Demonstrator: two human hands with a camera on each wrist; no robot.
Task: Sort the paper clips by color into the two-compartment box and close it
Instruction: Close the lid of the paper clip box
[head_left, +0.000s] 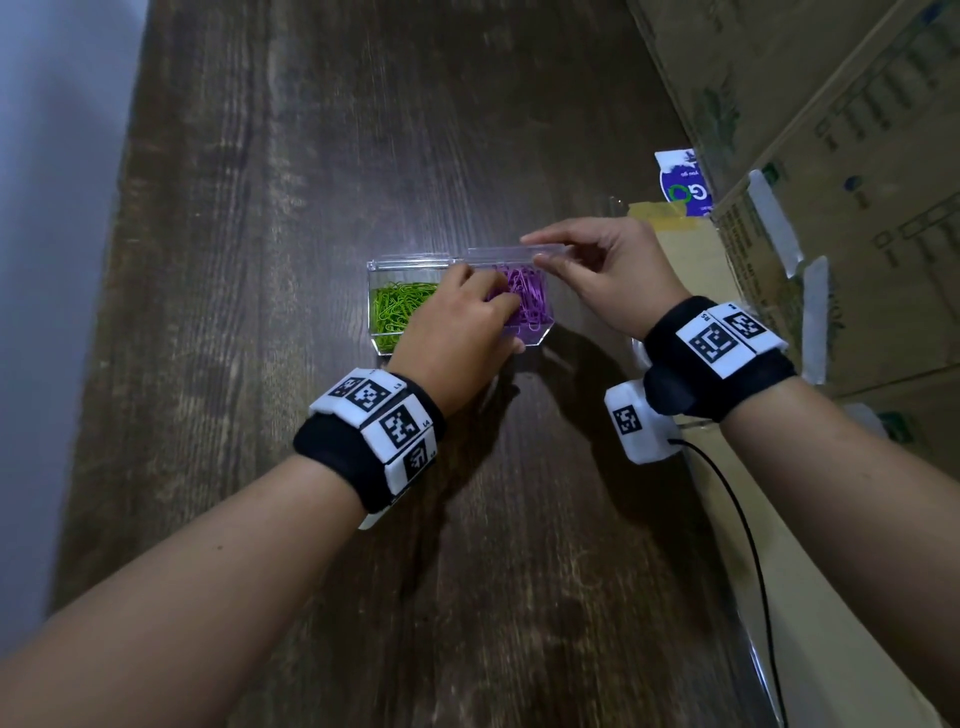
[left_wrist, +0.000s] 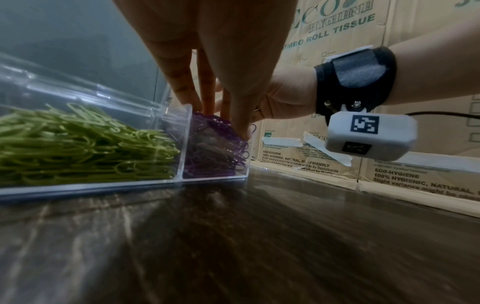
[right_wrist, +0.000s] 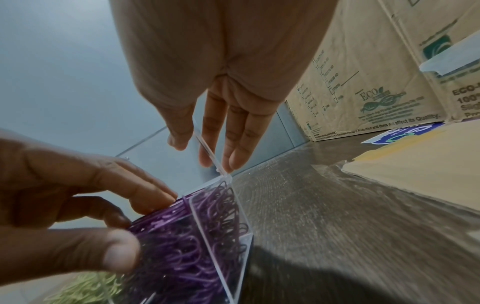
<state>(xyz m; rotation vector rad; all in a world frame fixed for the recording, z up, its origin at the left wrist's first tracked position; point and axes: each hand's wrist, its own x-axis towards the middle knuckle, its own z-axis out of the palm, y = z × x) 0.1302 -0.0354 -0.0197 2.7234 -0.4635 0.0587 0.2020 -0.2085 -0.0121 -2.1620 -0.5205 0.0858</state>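
A clear two-compartment box (head_left: 382, 347) sits mid-table. Green paper clips (head_left: 397, 312) fill its left compartment and purple paper clips (head_left: 532, 304) its right. My left hand (head_left: 501, 312) reaches over the right compartment. Its fingers (left_wrist: 207, 92) press down on the purple clips (left_wrist: 213, 150), and its thumb (right_wrist: 116, 257) lies against the front wall. My right hand (head_left: 535, 249) pinches the clear hinged lid (head_left: 498, 253), which stands raised along the box's back edge. In the right wrist view, thumb and fingers (right_wrist: 207, 148) hold the lid's edge (right_wrist: 210, 154) above the purple clips (right_wrist: 194, 236).
Large cardboard cartons (head_left: 831, 130) stand along the table's right side, with a flat cardboard sheet (head_left: 691, 270) close to my right wrist. A blue and white packet (head_left: 683, 182) lies beyond the box. A black cable (head_left: 748, 545) trails from the right wrist camera.
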